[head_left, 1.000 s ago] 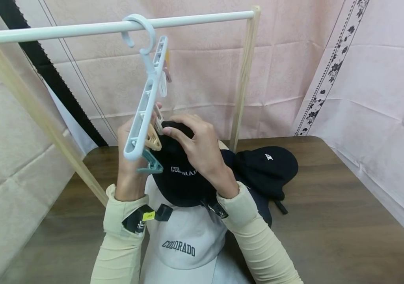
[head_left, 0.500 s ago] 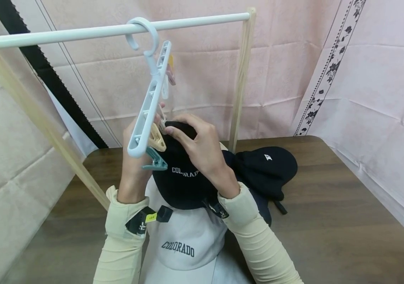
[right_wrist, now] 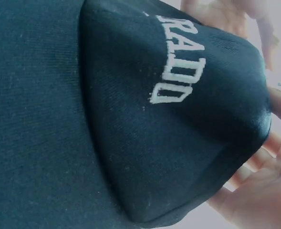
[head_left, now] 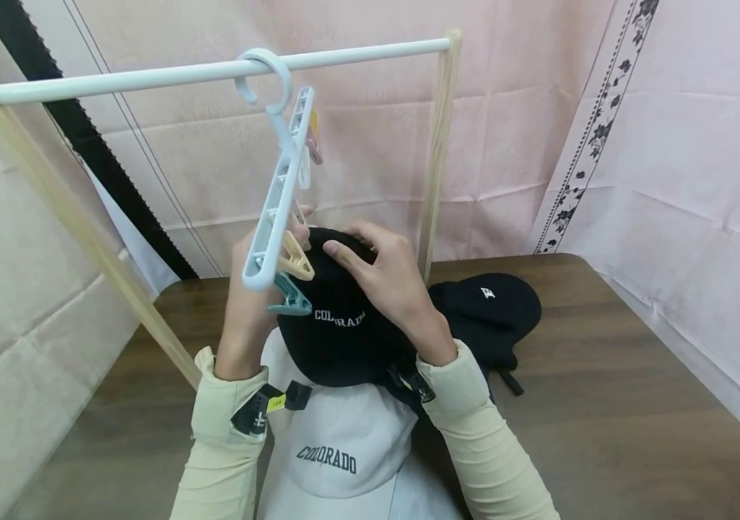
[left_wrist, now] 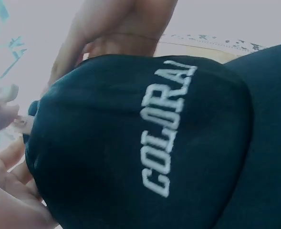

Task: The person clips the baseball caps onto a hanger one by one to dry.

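Observation:
A black cap [head_left: 331, 289] with white "COLORADO" lettering hangs below a light-blue clip hanger [head_left: 281, 180], its crown upward. My right hand [head_left: 389, 278] holds the crown, thumb on the near side; in the right wrist view its fingers [right_wrist: 262, 164] lie behind the cap. My left hand [head_left: 249, 300], partly hidden by the hanger, pinches a pale clothespin [head_left: 298, 211] at the top of the cap. The left wrist view shows that clothespin [left_wrist: 23, 124] between the left fingers and the cap's edge. A beige clothespin [head_left: 294, 258] and a teal clothespin [head_left: 292, 296] hang nearer the front.
The hanger hooks over a white rod [head_left: 149, 78] between wooden posts [head_left: 437, 159]. A white cap [head_left: 344, 440] with dark "COLORADO" lettering lies below on the wooden table [head_left: 603, 404]. Another black cap [head_left: 489, 310] lies to the right. Pink cloth [head_left: 370, 144] hangs behind.
The right thumb has shifted rightward along the cap's crown, away from the pale clothespin. The left hand stays near that clothespin. The rod and hanger appear slightly lower in the head view.

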Available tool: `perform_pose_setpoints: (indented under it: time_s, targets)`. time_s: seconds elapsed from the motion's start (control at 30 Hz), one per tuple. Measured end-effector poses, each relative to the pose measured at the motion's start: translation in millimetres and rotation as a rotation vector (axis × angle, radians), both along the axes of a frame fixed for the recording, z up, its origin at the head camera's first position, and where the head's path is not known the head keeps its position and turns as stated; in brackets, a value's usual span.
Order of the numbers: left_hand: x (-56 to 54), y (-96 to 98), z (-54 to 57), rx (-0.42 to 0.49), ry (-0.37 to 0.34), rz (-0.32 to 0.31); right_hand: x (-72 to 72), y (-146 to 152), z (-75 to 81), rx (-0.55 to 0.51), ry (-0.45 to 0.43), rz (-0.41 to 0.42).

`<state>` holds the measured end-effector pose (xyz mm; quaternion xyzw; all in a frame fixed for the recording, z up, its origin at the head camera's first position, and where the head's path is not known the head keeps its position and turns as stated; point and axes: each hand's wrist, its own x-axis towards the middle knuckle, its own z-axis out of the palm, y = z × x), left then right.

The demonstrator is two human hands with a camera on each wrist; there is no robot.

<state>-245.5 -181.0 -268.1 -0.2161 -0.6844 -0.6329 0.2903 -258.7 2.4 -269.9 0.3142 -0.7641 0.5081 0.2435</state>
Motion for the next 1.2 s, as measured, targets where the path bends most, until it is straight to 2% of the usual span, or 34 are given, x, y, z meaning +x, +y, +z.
perform_pose_setpoints:
  time_s: [0.07, 0.17, 0.3, 0.4, 0.5, 0.63, 0.7, 1.0, 1.1, 1.2]
  targets:
    - [-1.0, 2.6, -1.5, 0.016, 0.012, -0.005, 0.9, 0, -1.4, 0.006, 0.000, 0.005]
    - [-1.0, 6.9, -2.7, 0.007, 0.042, 0.022, 2.6, -1, -2.4, 0.024, 0.003, 0.012]
    - [-2.5, 7.3, -4.0, -0.052, 0.076, 0.134, 4.4, -1, -2.5, 0.050, -0.001, 0.017]
    - [-5.6, 4.4, -5.5, -0.031, 0.081, 0.191, 4.0, 0, -3.4, 0.048, -0.020, 0.018]
    - [-8.7, 1.2, -6.8, 0.032, 0.069, 0.198, 2.4, 3, -4.3, 0.029, -0.038, -0.002]
    - [-10.1, -2.8, -6.8, 0.111, 0.073, 0.149, -1.3, 11, -4.5, -0.010, -0.055, -0.041]
    - [-8.7, -5.0, -6.3, 0.136, 0.065, 0.146, -3.3, 15, -3.9, -0.029, -0.070, -0.056]
    - [-2.2, -18.8, -1.5, 0.215, -0.043, 0.114, -10.3, 33, -2.0, -0.067, -0.162, -0.141]
    - [-1.3, -25.1, -0.8, 0.272, -0.061, 0.050, -11.8, 37, -1.4, -0.054, -0.162, -0.158]
    - [-2.5, -31.0, 0.1, 0.331, -0.046, -0.030, -13.5, 40, -1.3, -0.047, -0.167, -0.165]
